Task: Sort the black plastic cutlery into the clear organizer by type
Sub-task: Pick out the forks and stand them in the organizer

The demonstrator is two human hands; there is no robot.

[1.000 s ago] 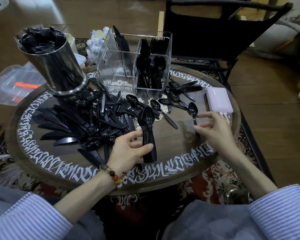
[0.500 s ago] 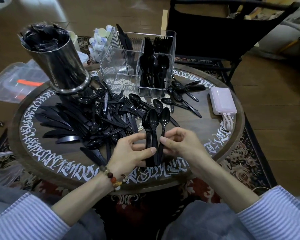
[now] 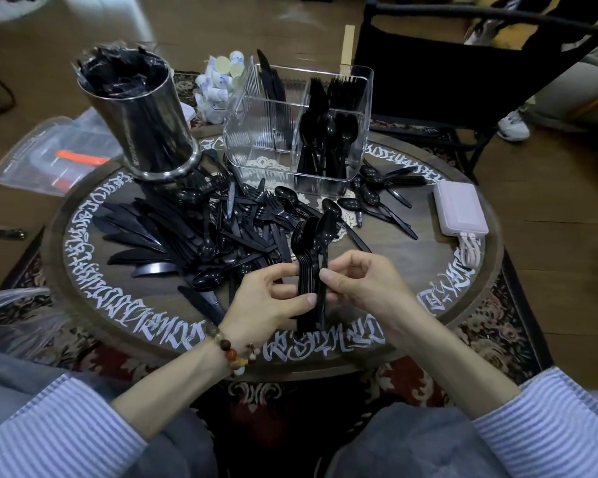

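- The left hand [image 3: 268, 298], with a beaded bracelet [image 3: 233, 353] on its wrist, grips a nested stack of spoons [image 3: 304, 267] by the handles, thumb across the front and fingers curled behind; the bowls point away from the person, above the near part of the round table [image 3: 428, 270].
- The right hand [image 3: 363, 281] pinches the handle of 1 single spoon [image 3: 325, 236] between thumb and forefinger and holds it touching the right side of the stack, its bowl beside the stack's bowls.
- Both forearms come out of blue-and-white striped sleeves [image 3: 549, 426] at the bottom edge.
- Left of the hands, a loose pile of cutlery [image 3: 194, 232] covers the middle and left of the table: knives at the left, forks and spoons mixed towards the centre.
- Right of centre, several loose spoons [image 3: 377, 205] lie flat on the table, near the organizer's front right corner.
- A pale pink power bank [image 3: 460, 208] sits near the right rim with white cables at its near end.
- Farther back, the clear organizer [image 3: 256, 146] stands upright: spoons and forks fill its right compartments, knives stand at the back left, and the front left compartment shows only the clear wall.
- A steel cylinder [image 3: 145, 125] stuffed with black cutlery stands at the back left.
- A black chair [image 3: 446, 63] is beyond the table.
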